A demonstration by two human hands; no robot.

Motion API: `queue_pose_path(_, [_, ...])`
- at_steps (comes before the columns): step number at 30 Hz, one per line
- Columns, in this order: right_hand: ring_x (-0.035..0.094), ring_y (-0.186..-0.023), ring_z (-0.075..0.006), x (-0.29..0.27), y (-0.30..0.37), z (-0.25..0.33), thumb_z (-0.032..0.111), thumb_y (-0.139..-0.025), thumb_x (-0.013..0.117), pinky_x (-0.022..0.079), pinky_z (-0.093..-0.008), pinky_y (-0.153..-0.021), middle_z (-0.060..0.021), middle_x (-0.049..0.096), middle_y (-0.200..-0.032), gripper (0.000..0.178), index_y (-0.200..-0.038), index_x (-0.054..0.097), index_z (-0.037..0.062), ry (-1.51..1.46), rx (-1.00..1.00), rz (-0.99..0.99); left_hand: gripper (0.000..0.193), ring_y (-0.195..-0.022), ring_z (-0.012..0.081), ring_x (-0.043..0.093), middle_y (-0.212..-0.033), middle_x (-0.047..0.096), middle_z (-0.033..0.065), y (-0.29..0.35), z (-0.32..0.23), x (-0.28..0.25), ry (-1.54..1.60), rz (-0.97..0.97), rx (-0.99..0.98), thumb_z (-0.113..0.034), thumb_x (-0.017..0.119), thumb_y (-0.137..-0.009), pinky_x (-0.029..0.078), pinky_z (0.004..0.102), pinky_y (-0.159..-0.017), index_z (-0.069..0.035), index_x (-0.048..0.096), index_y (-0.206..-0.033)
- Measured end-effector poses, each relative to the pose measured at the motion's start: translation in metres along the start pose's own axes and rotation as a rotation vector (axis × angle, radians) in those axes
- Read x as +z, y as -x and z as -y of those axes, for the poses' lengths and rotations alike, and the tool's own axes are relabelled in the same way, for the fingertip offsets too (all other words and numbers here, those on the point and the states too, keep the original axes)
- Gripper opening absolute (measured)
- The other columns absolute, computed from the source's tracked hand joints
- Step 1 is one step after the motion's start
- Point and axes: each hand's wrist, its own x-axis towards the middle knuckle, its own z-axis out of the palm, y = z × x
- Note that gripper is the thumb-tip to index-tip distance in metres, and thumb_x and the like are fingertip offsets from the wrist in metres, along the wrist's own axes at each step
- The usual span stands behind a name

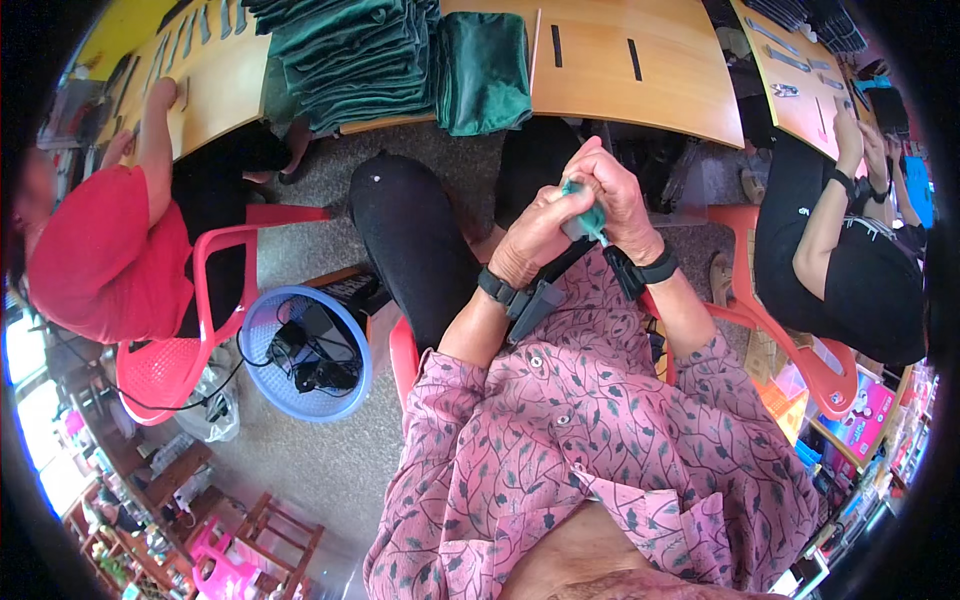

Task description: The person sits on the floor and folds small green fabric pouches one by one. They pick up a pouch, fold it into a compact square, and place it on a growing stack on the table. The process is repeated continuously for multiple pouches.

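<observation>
Both my hands are raised together in front of my body, over my lap and short of the table. Between them is a small teal-green item with a pale, partly see-through section; its kind is not clear. My left hand is closed around its left side. Curled against its upper and right side are the fingers of my right hand, which hide part of it. A black band circles each wrist. Beyond my hands, dark green velvety cloths lie in a tall folded stack, beside a smaller folded pile.
The wooden table bears dark strips. A person in red sits at left, another in black at right, both at tables. A blue basket with black cables stands on the floor near a red chair.
</observation>
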Motion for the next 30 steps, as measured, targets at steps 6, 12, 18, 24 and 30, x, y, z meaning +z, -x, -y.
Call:
queue_pose_path(6, [0.059,-0.075,-0.0306,0.007,0.005,0.005,-0.007,-0.083,0.060,0.047,-0.0358,-0.067,-0.0120,0.055,-0.083,0.014,-0.092,0.057,0.0027,-0.015,0.095,-0.029,0.078,-0.137,0.0209,0.039,-0.150,0.038,0.0049,0.003,-0.002,0.026,0.241,-0.049,0.120,-0.055,0.050,-0.096,0.031,0.0411,-0.114,-0.009,0.025,-0.154])
queue_pose_path(12, [0.061,-0.084,-0.0199,0.000,0.004,0.020,-0.009,-0.083,0.056,0.048,-0.0294,-0.077,-0.0077,0.057,-0.086,0.020,-0.100,0.059,0.0003,-0.096,0.153,-0.100,0.073,-0.133,0.0201,0.044,-0.145,0.045,0.0052,-0.001,-0.009,0.017,0.147,-0.082,0.178,-0.050,0.051,-0.098,0.032,0.0383,-0.113,-0.008,0.029,-0.153])
queue_pose_path(18, [0.059,-0.089,-0.0076,-0.008,-0.002,0.030,0.003,-0.092,0.062,0.048,-0.0228,-0.081,-0.0002,0.065,-0.098,0.021,-0.113,0.064,0.0023,-0.520,0.418,-0.119,0.056,-0.127,0.0173,0.047,-0.139,0.047,0.0037,-0.005,-0.006,0.014,-0.052,-0.135,0.207,-0.037,0.050,-0.102,0.035,0.0327,-0.108,-0.005,0.037,-0.147])
queue_pose_path(24, [0.060,-0.083,-0.0073,-0.007,0.008,0.007,0.005,-0.090,0.067,0.048,-0.0218,-0.075,-0.0007,0.067,-0.092,0.013,-0.103,0.069,0.0008,-0.377,0.397,-0.219,0.035,-0.120,0.0141,0.048,-0.134,0.046,0.0065,-0.004,-0.010,0.016,-0.581,-0.259,0.245,-0.028,0.056,-0.100,0.039,0.0305,-0.102,-0.001,0.061,-0.123])
queue_pose_path(30, [0.062,-0.081,-0.0112,-0.003,0.005,0.007,0.001,-0.086,0.068,0.048,-0.0240,-0.073,-0.0051,0.067,-0.089,0.010,-0.095,0.070,-0.0007,-0.070,0.258,-0.277,0.036,-0.112,0.0133,0.054,-0.119,0.059,0.0028,-0.004,0.001,-0.005,-0.403,-0.188,0.075,-0.024,0.056,-0.099,0.042,0.0303,-0.096,0.000,0.058,-0.125])
